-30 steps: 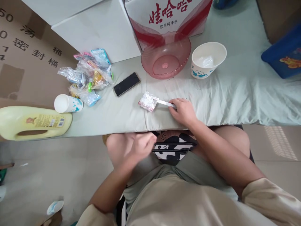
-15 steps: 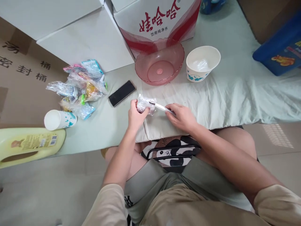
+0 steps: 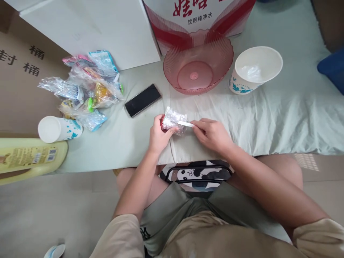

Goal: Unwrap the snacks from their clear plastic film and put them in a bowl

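My left hand (image 3: pixel 159 138) is closed around a clear plastic-wrapped packet (image 3: pixel 173 118), with a bit of red showing near the fingers. What is inside the wrap I cannot make out. My right hand (image 3: pixel 212 134) grips a utility knife (image 3: pixel 186 124), its front end against the packet's right side. Beyond the hands lie a black phone (image 3: pixel 143 100) and a pink ribbed bowl (image 3: pixel 199 66). To the bowl's right, a white paper cup (image 3: pixel 258 70) with blue leaves holds crumpled clear plastic.
Several wrapped packets (image 3: pixel 86 87) are heaped at left beside a paper cup (image 3: pixel 60 129) on its side and a yellow jug (image 3: pixel 33 156). White boxes (image 3: pixel 94 32) stand behind. A pale green cloth (image 3: pixel 292 118) covers the surface. A dark blue container (image 3: pixel 333 70) is at right.
My view has shifted closer to the surface. The knife now reaches deeper over the packet, its dark tip no longer visible. Red shows beside my left fingers.
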Motion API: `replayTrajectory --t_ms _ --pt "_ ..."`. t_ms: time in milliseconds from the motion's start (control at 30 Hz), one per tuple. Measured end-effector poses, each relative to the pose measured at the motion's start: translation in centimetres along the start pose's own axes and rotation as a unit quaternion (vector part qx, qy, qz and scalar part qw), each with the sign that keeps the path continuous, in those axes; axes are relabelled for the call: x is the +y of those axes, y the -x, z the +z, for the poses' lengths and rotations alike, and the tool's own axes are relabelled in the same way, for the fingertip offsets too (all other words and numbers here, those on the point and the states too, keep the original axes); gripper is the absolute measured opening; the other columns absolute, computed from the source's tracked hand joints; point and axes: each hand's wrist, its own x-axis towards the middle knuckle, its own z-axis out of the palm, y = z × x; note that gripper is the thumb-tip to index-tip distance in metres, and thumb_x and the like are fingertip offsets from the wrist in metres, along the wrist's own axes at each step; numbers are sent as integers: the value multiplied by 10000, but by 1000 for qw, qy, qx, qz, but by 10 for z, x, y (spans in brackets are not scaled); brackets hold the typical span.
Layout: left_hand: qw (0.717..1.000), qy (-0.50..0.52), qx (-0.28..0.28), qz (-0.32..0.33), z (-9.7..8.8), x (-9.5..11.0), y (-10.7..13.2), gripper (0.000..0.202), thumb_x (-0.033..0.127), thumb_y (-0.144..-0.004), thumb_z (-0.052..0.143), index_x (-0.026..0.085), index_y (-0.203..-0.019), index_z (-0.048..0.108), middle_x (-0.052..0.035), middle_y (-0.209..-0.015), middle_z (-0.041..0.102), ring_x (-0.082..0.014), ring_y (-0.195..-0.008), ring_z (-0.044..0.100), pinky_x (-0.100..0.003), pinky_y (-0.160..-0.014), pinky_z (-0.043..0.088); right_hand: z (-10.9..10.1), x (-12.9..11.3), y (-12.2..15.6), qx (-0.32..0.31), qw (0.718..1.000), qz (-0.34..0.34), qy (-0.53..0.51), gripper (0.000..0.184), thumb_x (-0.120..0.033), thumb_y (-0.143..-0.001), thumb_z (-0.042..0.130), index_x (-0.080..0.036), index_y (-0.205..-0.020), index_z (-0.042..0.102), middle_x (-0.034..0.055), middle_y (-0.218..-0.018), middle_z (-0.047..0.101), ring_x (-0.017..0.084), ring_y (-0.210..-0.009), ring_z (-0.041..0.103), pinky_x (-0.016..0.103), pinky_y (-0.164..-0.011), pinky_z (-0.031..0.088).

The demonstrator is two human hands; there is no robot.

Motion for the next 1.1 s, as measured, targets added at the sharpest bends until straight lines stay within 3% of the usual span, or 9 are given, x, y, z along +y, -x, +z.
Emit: replayTrajectory --t_ms 200,333,433,533,633,733,833,1000,1100 --pt "990 128 48 -30 -8 -8 -3 659 723 -758 738 241 -1160 537 -95 -1119 678 -199 -946 708 -282 -762 568 -22 24 11 29 995 73 60 376 -349 -974 431 -222 -1046 778 86 -876 716 234 -779 621 339 -667 384" --pt "998 45 -31 -11 -2 5 6 583 658 -804 732 210 -1151 594 -78 -1031 695 -209 -905 696 -318 -802 566 -26 35 11 97 982 122 109 384 -350 -965 439 -192 -1095 764 139 -983 721 312 -920 615 412 -771 403" --pt "996 -54 -4 63 -1 13 11 509 580 -883 660 189 -1205 611 -124 -1161 663 -255 -1069 663 -388 -944 545 -22 33 10 152 970 136 133 376 -353 -950 475 -189 -1172 731 164 -1115 694 357 -1037 581 495 -888 386" --pt "983 -109 9 144 -4 16 11 579 529 -801 750 191 -1249 606 -160 -1338 592 -307 -1282 569 -454 -1092 477 -14 26 12 196 969 97 114 452 -335 -930 505 -197 -1342 629 173 -1236 641 360 -1112 554 517 -933 382" --pt "978 -113 -58 163 -7 17 11 430 423 -763 790 216 -1120 668 -121 -1318 635 -295 -1280 583 -463 -1128 456 -5 17 15 141 988 9 60 434 -310 -937 485 -199 -1338 606 171 -1241 643 339 -1135 573 492 -944 424" --pt "995 -20 -33 87 -5 17 13 168 370 -869 658 210 -919 669 -87 -1095 708 -227 -1054 674 -400 -965 553 6 10 17 83 993 -81 -10 451 -321 -935 500 -181 -1357 576 177 -1317 630 327 -1224 572 479 -1012 449" --pt "988 148 -9 -33 -5 19 12 207 417 -880 620 215 -843 599 -32 -832 656 -166 -768 648 -308 -696 576 14 8 17 57 988 -125 -63 501 -316 -923 529 -186 -1407 540 163 -1367 619 313 -1263 567 474 -1042 460" --pt "948 295 -22 -118 -10 23 6 149 311 -802 627 236 -874 520 0 -761 609 -145 -699 629 -265 -629 551 12 12 15 51 995 -63 -50 462 -263 -923 513 -201 -1371 604 96 -961 694 281 -995 636 474 -956 494" --pt "949 281 -63 -133 -11 24 5 247 204 -734 616 249 -971 568 24 -709 580 -128 -615 576 -231 -556 481 9 14 13 70 994 -68 -55 470 -283 -932 512 -186 -1381 608 153 -1208 665 300 -1149 615 484 -1010 490"
